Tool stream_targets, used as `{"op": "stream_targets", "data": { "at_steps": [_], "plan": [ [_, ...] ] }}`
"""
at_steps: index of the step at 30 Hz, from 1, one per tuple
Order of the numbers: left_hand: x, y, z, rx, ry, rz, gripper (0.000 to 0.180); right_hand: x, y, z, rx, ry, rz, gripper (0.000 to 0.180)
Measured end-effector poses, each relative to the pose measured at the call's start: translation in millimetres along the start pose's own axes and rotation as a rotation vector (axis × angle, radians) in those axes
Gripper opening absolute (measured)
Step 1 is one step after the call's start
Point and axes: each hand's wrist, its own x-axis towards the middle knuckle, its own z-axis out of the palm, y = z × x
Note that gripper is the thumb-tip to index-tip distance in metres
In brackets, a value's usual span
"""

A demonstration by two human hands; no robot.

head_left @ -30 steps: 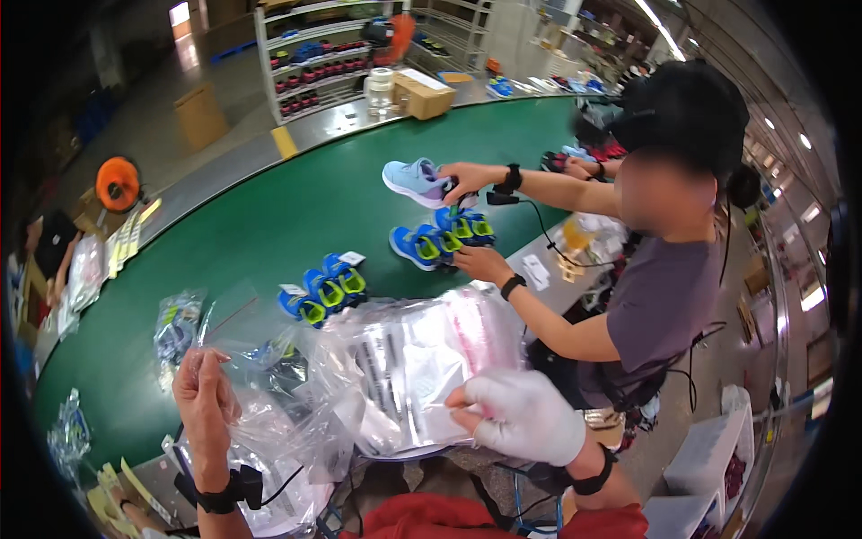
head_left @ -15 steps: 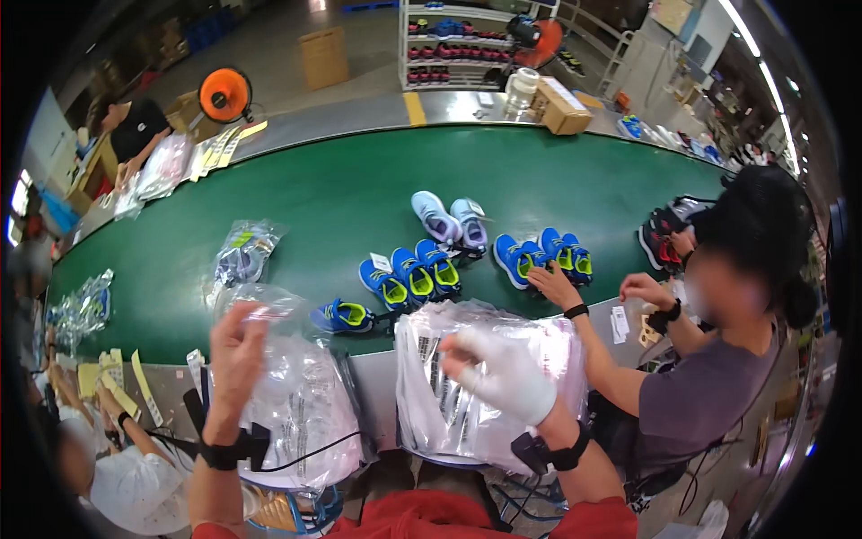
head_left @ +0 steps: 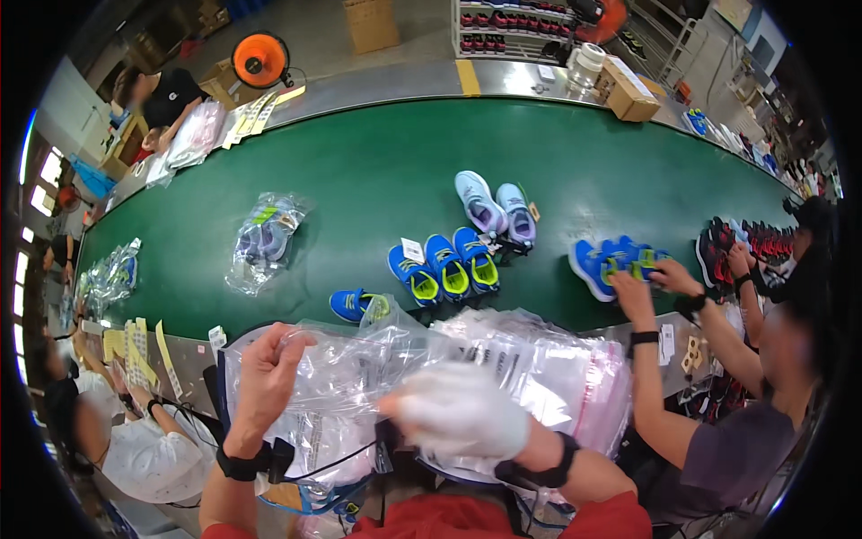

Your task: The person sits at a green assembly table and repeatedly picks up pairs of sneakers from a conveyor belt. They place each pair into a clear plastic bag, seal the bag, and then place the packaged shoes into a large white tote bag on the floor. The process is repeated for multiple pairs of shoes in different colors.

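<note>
My bare left hand (head_left: 268,373) is closed on the top edge of a clear plastic bag (head_left: 339,346), which stretches toward my right. My right hand (head_left: 462,409), in a white glove, is smeared by motion at the bag's other side, and its grip cannot be made out. Below both hands lie piles of flat clear bags (head_left: 539,382). Just beyond the held bag, a blue shoe (head_left: 350,304) lies on the green belt (head_left: 359,162), partly behind the plastic. Three blue shoes with lime linings (head_left: 444,267) stand in a row beside it.
Behind the row is a pale blue pair (head_left: 496,211). Bagged shoes (head_left: 268,242) lie left on the belt. At my right a co-worker's hands (head_left: 651,283) touch more blue shoes (head_left: 593,269). Another person (head_left: 148,440) works at my left. Yellow label strips (head_left: 135,350) lie along the near edge.
My right hand has moved left and down to the bag, now spread between my hands. The co-worker's blue shoes have shifted right, away from the row. The whole view has turned slightly.
</note>
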Motion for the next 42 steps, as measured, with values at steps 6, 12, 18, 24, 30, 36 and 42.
{"op": "stream_targets", "data": {
  "at_steps": [6, 12, 18, 24, 30, 36, 42],
  "plan": [
    [96.3, -25.9, -48.9, 0.499, -0.148, -0.026, 0.032, -55.1, 90.0, -67.8, -0.021, 0.231, 0.892, 0.017],
    [203.3, -146.4, 24.8, 0.937, -0.596, -0.351, 0.061, -62.3, 112.4, -62.7, -0.320, 0.001, 0.982, 0.029],
    [233.4, -217.6, 65.5, 0.745, -0.583, -0.192, 0.098, -106.1, 97.1, -83.1, -0.237, 0.142, 1.096, 0.029],
    [299.7, -150.7, 122.1, 0.752, -0.633, 0.019, 0.097, -122.4, 83.6, -97.3, -0.225, 0.103, 1.114, 0.024],
    [299.3, -169.7, 121.2, 0.520, -0.685, 0.003, 0.065, -161.7, 80.2, -111.3, -0.216, 0.072, 1.132, 0.021],
    [309.6, -178.2, 130.8, 0.332, -0.661, -0.083, 0.044, -174.3, 81.1, -122.0, -0.249, 0.040, 0.991, 0.022],
    [301.9, -150.1, 236.4, 0.105, -0.748, 0.209, 0.028, -160.5, 75.3, -119.3, -0.190, 0.091, 1.171, 0.023]
  ]
}}
